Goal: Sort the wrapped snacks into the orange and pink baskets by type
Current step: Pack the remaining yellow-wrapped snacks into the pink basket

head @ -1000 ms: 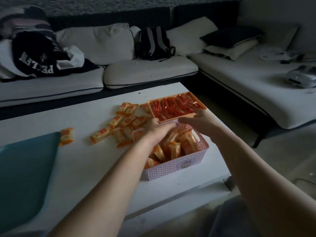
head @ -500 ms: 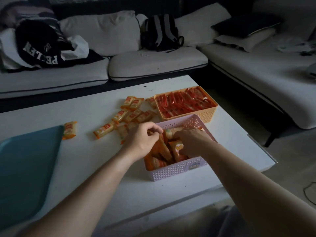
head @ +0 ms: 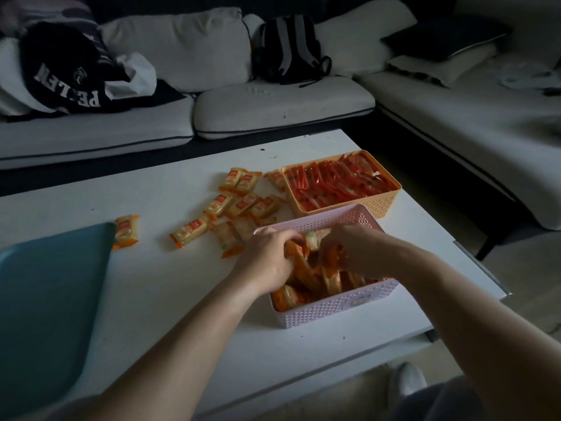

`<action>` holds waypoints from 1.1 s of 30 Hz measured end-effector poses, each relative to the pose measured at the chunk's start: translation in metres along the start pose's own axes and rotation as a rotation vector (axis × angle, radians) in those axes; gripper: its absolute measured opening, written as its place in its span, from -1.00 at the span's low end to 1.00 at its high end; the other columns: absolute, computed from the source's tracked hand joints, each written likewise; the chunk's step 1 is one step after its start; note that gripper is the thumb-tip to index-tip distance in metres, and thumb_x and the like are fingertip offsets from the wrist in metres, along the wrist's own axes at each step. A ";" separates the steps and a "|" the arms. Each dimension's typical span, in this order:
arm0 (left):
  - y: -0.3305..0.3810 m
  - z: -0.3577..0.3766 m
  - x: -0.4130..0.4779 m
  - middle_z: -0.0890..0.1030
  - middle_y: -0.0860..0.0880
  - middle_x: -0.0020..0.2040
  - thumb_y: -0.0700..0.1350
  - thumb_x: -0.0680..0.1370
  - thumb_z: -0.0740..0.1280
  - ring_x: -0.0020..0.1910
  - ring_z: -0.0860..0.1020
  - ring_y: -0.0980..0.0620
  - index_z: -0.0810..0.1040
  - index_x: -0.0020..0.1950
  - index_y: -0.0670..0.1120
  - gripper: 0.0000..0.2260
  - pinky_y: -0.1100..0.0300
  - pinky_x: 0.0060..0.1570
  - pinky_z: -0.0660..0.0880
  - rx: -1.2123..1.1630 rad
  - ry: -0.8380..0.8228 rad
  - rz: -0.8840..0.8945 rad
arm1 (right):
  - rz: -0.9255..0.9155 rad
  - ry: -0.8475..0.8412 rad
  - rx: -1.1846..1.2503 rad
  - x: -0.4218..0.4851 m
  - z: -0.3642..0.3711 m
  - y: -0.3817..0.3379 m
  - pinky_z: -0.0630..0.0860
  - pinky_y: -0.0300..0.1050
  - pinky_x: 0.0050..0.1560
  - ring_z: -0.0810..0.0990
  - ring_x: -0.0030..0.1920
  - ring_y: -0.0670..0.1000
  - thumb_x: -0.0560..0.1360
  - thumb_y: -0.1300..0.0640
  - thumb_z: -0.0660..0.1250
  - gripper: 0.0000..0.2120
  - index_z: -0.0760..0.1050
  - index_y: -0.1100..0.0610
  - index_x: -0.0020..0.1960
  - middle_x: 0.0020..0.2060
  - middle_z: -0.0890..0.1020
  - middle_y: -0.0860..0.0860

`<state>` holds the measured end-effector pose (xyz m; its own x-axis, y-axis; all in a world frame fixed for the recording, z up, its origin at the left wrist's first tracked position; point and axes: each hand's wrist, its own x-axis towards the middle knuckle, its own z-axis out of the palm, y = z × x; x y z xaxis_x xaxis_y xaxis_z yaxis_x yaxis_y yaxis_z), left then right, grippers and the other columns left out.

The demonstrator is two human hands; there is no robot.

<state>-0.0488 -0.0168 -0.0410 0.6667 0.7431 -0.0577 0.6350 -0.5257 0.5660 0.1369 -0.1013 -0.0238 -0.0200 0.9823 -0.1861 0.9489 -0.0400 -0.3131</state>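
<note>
A pink basket [head: 334, 308] stands near the table's front right, holding yellow-orange wrapped snacks [head: 306, 279]. Both my hands reach into it. My left hand [head: 267, 256] curls its fingers over snacks at the basket's left side. My right hand [head: 353, 249] has its fingers curled down among the snacks in the middle. Behind it stands an orange basket [head: 379, 202] filled with red wrapped snacks [head: 337, 183]. Several loose yellow-orange snacks [head: 230, 205] lie on the table left of the baskets, and one more [head: 126, 230] lies apart further left.
A teal tray [head: 48, 299] lies at the table's left front. The white table [head: 170, 284] ends just right of the baskets. Sofas with cushions, a black backpack [head: 288, 50] and dark clothing [head: 66, 80] surround the far and right sides.
A second ago both hands were at the orange basket's near rim above the pink one. They came down into the pink basket and now work among its snacks.
</note>
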 end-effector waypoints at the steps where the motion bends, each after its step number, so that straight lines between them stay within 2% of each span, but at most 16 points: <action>1: 0.002 0.001 -0.001 0.48 -0.05 0.37 -0.21 0.54 0.30 0.43 0.36 -0.07 0.59 0.28 0.15 -0.62 0.10 0.33 0.39 0.010 -0.036 0.004 | -0.001 -0.011 0.031 0.001 0.003 -0.002 0.48 -0.46 -0.30 0.63 -0.11 -0.15 0.59 0.18 0.39 -0.73 0.63 -0.07 0.24 0.05 0.62 -0.19; 4: 0.009 0.001 -0.002 0.48 0.00 0.33 -0.15 0.51 0.31 0.41 0.33 -0.04 0.55 0.30 0.19 -0.60 0.16 0.28 0.31 -0.024 -0.076 0.033 | 0.021 -0.071 0.135 0.000 0.013 -0.007 0.56 -0.39 -0.20 0.64 -0.04 -0.12 0.57 0.24 0.38 -0.66 0.59 -0.07 0.27 0.02 0.59 -0.16; 6: 0.014 0.000 -0.003 0.53 0.09 0.21 -0.10 0.49 0.34 0.32 0.42 0.01 0.56 0.26 0.17 -0.64 0.12 0.29 0.40 -0.070 -0.081 0.051 | 0.031 -0.089 0.183 -0.001 0.019 -0.010 0.57 -0.36 -0.21 0.60 -0.08 -0.14 0.55 0.31 0.37 -0.59 0.55 -0.04 0.32 0.04 0.58 -0.15; 7: 0.016 -0.001 -0.004 0.53 0.16 0.11 -0.08 0.49 0.36 0.24 0.47 0.05 0.56 0.28 0.15 -0.64 0.12 0.23 0.46 -0.096 -0.094 0.055 | 0.035 -0.077 0.208 0.000 0.022 -0.010 0.60 -0.30 -0.16 0.61 -0.05 -0.12 0.53 0.34 0.37 -0.56 0.53 -0.01 0.33 0.08 0.60 -0.13; 9: 0.017 -0.001 -0.008 0.45 0.25 0.01 -0.07 0.52 0.41 0.14 0.46 0.11 0.49 0.37 0.10 -0.58 0.19 0.12 0.44 -0.095 -0.134 0.067 | 0.056 -0.058 0.278 0.000 0.026 -0.011 0.63 -0.24 -0.04 0.61 0.01 -0.11 0.50 0.39 0.36 -0.51 0.50 0.02 0.36 0.12 0.62 -0.09; 12: 0.013 0.000 -0.009 0.50 0.05 0.21 -0.06 0.51 0.47 0.23 0.43 0.01 0.42 0.47 0.08 -0.46 0.14 0.22 0.41 0.020 -0.147 0.089 | 0.089 -0.096 0.473 -0.001 0.028 -0.011 0.59 -0.37 -0.14 0.60 -0.06 -0.20 0.51 0.44 0.31 -0.53 0.46 0.10 0.35 -0.01 0.57 -0.19; 15: 0.011 0.002 -0.008 0.50 -0.01 0.36 -0.08 0.48 0.50 0.36 0.40 -0.04 0.41 0.48 0.05 -0.41 0.09 0.30 0.38 0.076 -0.148 0.111 | 0.105 -0.122 0.571 -0.001 0.022 -0.009 0.63 -0.27 -0.13 0.66 -0.05 -0.09 0.54 0.41 0.31 -0.66 0.55 0.12 0.23 -0.03 0.63 -0.09; 18: 0.007 0.006 -0.004 0.46 0.00 0.38 -0.10 0.44 0.50 0.40 0.35 -0.07 0.41 0.44 0.05 -0.41 0.00 0.37 0.35 0.096 -0.170 0.101 | 0.162 0.130 0.361 0.009 0.018 0.004 0.67 -0.10 -0.05 0.67 -0.01 0.03 0.56 0.32 0.33 -0.79 0.62 0.04 0.04 0.00 0.68 0.01; 20: 0.005 0.008 -0.001 0.44 0.00 0.37 -0.11 0.43 0.49 0.40 0.34 -0.06 0.41 0.44 0.04 -0.41 0.02 0.38 0.35 0.088 -0.178 0.091 | 0.223 0.268 0.151 0.015 0.018 0.012 0.65 -0.10 -0.01 0.63 0.08 0.06 0.54 0.29 0.35 -0.74 0.59 0.04 0.17 0.16 0.64 0.04; 22: 0.004 0.009 0.000 0.43 0.00 0.38 -0.12 0.43 0.49 0.41 0.34 -0.03 0.39 0.46 0.05 -0.38 0.12 0.35 0.32 0.077 -0.177 0.097 | 0.178 0.265 0.068 0.023 0.022 0.017 0.60 -0.12 0.07 0.60 0.21 0.07 0.53 0.28 0.35 -0.62 0.53 0.05 0.32 0.27 0.60 0.04; 24: 0.003 0.009 0.000 0.41 0.00 0.43 -0.14 0.43 0.49 0.45 0.33 -0.01 0.35 0.51 0.06 -0.32 0.18 0.35 0.30 0.058 -0.179 0.098 | 0.093 0.195 0.014 0.032 0.030 0.018 0.59 -0.01 0.20 0.56 0.30 0.09 0.53 0.20 0.36 -0.56 0.47 0.00 0.39 0.31 0.59 0.03; 26: 0.001 0.007 0.000 0.40 0.01 0.46 -0.15 0.42 0.49 0.44 0.35 -0.01 0.31 0.52 0.10 -0.29 0.16 0.35 0.37 0.011 -0.184 0.077 | 0.140 0.117 -0.069 0.039 0.038 0.016 0.51 0.15 0.29 0.45 0.39 0.16 0.50 0.06 0.41 -0.46 0.38 -0.03 0.45 0.36 0.51 0.05; 28: 0.000 0.005 -0.001 0.42 0.02 0.45 -0.16 0.41 0.50 0.39 0.40 -0.01 0.30 0.52 0.14 -0.27 0.09 0.28 0.46 -0.023 -0.184 0.062 | 0.220 0.076 -0.160 0.043 0.041 0.015 0.47 0.18 0.32 0.39 0.40 0.20 0.47 -0.04 0.46 -0.35 0.31 0.01 0.49 0.39 0.43 0.10; 30: 0.000 0.004 -0.001 0.42 0.02 0.44 -0.15 0.42 0.50 0.37 0.42 -0.02 0.30 0.52 0.14 -0.28 0.08 0.23 0.48 -0.034 -0.181 0.058 | 0.244 0.090 -0.232 0.044 0.039 0.013 0.52 0.11 0.24 0.46 0.32 0.18 0.44 -0.11 0.49 -0.38 0.39 0.00 0.44 0.33 0.45 0.13; 32: 0.001 0.003 -0.003 0.43 0.01 0.43 -0.14 0.44 0.52 0.37 0.43 -0.02 0.31 0.51 0.10 -0.30 0.14 0.20 0.46 -0.034 -0.177 0.061 | 0.244 0.194 -0.203 0.043 0.030 0.012 0.58 -0.06 -0.01 0.56 0.12 0.10 0.41 -0.18 0.50 -0.45 0.50 0.02 0.31 0.20 0.53 0.09; 33: 0.001 0.003 -0.003 0.44 0.00 0.41 -0.13 0.45 0.52 0.37 0.44 -0.02 0.33 0.50 0.08 -0.33 0.15 0.20 0.45 -0.031 -0.169 0.068 | 0.252 0.250 -0.152 0.040 0.023 0.011 0.54 -0.15 -0.16 0.59 0.00 0.04 0.42 -0.20 0.49 -0.51 0.52 0.02 0.23 0.12 0.57 0.05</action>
<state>-0.0489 -0.0206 -0.0434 0.7653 0.6249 -0.1543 0.5757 -0.5573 0.5984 0.1394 -0.0666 -0.0560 0.2796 0.9601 -0.0013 0.9504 -0.2770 -0.1415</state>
